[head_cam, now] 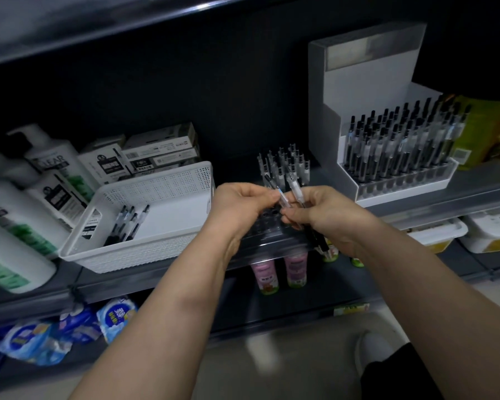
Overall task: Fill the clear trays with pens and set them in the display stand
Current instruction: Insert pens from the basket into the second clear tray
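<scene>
A clear tray (267, 226) with rows of holes sits on the shelf edge in front of me, its back rows holding several upright pens (286, 166). My left hand (237, 209) pinches one pen (280, 197) above the tray. My right hand (321, 215) grips a small bundle of pens (315, 235) whose black ends point down past the shelf edge. The white display stand (329, 125) stands at the right, with a full tray of pens (401, 151) in its lower step. A white basket (162, 197) at the left holds several loose pens (127, 223).
White shampoo bottles (18, 215) and pen boxes (156, 151) crowd the shelf's left side. Small pink bottles (280, 269) stand on the shelf below, blue packets (64, 333) lower left. White bins (445, 235) sit under the stand. A yellow-green package (479, 131) is right of the stand.
</scene>
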